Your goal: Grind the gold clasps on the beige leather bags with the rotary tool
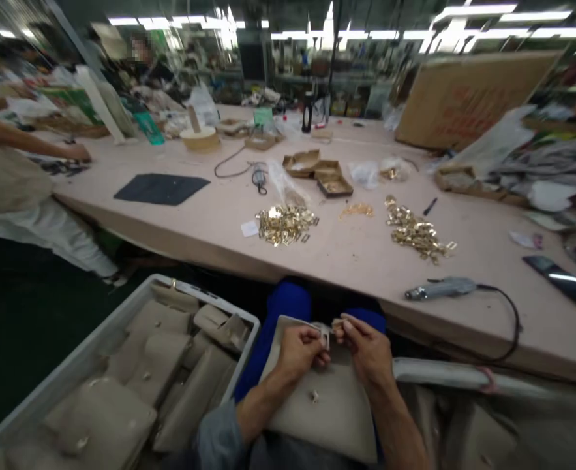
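Observation:
A beige bag (pixel 336 405) lies across my blue-clad lap, with a small metal clasp (pixel 314 395) on its front. My left hand (pixel 301 347) is closed at the bag's upper edge, pinching a small rectangular metal frame (pixel 325 336). Whether that frame is fixed to the bag I cannot tell. Close to its right, my right hand (pixel 366 343) grips a small gold-tan piece (pixel 338 324) between thumb and fingers; its exact kind is too small to make out.
On the table (pixel 209 228) are two piles of gold metal frames (pixel 288 225), small cardboard boxes (pixel 334 179), an electric screwdriver (pixel 439 288) with a cord, and a phone (pixel 564 281). A crate (pixel 253 326) of beige bags stands left. Another person's hand (pixel 77 153) rests at far left.

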`<state>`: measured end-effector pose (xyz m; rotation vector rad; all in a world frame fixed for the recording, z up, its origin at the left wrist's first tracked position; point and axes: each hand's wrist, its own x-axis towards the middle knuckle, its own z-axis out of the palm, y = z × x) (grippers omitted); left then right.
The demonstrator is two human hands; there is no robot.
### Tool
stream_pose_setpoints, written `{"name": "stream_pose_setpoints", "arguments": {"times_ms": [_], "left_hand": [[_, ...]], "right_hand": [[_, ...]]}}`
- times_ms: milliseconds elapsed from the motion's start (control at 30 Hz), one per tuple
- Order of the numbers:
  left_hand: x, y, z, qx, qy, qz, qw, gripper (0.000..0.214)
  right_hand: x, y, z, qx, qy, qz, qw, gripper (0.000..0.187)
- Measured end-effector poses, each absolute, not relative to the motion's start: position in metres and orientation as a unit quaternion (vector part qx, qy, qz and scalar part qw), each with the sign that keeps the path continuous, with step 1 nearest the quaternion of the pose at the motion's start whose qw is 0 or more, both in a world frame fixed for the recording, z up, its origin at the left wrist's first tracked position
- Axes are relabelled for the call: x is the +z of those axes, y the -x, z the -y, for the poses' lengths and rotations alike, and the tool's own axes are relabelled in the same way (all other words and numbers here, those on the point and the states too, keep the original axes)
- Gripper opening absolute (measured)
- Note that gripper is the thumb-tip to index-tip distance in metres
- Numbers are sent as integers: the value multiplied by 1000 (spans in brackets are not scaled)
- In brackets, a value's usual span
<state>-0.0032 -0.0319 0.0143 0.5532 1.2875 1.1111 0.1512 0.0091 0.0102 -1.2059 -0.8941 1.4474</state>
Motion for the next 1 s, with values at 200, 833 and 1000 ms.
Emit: {"name": "stream_pose_setpoints", "arguments": {"times_ms": [200,833,1000], "left_hand": [[4,5,36,519,-227,-524,636,50],[8,10,35,515,-225,-509,652,55],[8,13,37,500,-240,-505,661,54]], "right_hand": [[4,-153,-10,643,497,317,490,47],[16,-161,2,539,418,586,437,19],[22,-162,-2,522,418,621,410,21]]}}
